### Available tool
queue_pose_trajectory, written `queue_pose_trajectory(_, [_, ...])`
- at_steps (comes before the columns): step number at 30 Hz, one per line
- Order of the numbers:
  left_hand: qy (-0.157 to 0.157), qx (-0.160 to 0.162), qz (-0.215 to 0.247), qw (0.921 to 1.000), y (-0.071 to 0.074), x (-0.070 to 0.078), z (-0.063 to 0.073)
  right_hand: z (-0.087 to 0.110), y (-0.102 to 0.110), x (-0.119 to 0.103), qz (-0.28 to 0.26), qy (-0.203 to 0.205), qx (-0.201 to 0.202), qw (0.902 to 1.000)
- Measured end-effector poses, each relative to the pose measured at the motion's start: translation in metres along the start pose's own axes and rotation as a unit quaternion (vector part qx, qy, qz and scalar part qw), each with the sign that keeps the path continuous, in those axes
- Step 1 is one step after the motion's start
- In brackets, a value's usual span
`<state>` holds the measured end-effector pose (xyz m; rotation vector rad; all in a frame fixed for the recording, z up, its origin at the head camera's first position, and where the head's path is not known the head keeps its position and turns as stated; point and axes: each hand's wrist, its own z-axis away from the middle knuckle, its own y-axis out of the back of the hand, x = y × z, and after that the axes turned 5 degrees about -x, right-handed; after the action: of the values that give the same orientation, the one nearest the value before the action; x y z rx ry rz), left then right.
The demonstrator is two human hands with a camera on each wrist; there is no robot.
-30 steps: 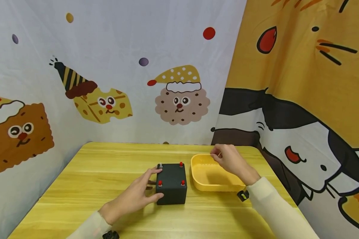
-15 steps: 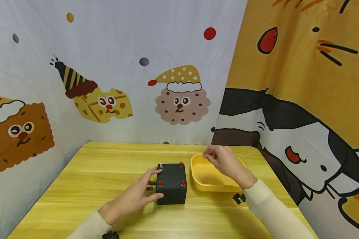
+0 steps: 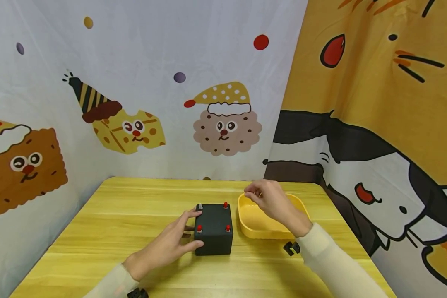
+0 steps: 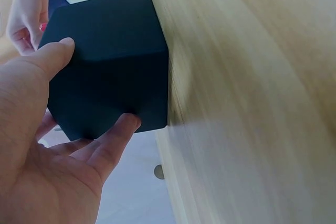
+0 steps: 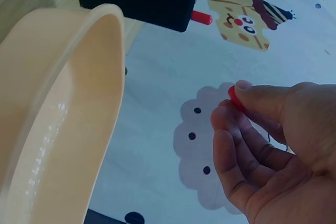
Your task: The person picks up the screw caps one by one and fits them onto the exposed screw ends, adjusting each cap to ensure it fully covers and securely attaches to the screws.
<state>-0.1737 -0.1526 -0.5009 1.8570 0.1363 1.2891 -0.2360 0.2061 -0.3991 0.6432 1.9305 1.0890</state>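
A black box (image 3: 214, 244) stands on the table, red-capped posts at three top corners. Its back-left corner has a bare metal post (image 3: 200, 206). My left hand (image 3: 164, 242) holds the box from the left, thumb on the near side and fingers on the far side; in the left wrist view the thumb and fingertips press its faces. My right hand (image 3: 270, 200) is raised over the yellow tray (image 3: 260, 234), right of the box. Between thumb and index finger it pinches a small red cap (image 5: 234, 98), which shows in the right wrist view.
The wooden table (image 3: 108, 215) ends at a printed cloth wall (image 3: 152, 62) behind. An orange printed curtain (image 3: 357, 82) hangs along the right side. The tray's rim stands close to the box's right side.
My right hand has moved left over the tray, toward the black box, still pinching the red cap. The left hand and the box have stayed in place.
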Motion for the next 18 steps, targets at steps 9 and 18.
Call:
queue_pose_trajectory(9, [0.000,-0.002,0.019,0.9998,-0.001,0.000,-0.001,-0.005,-0.004,-0.014,-0.018,0.038,0.007,0.9991])
queue_pose_trajectory(18, [-0.001,0.000,0.023,0.9997,-0.001,0.000,0.001,-0.010,-0.008,-0.028,-0.009,0.066,0.006,0.9978])
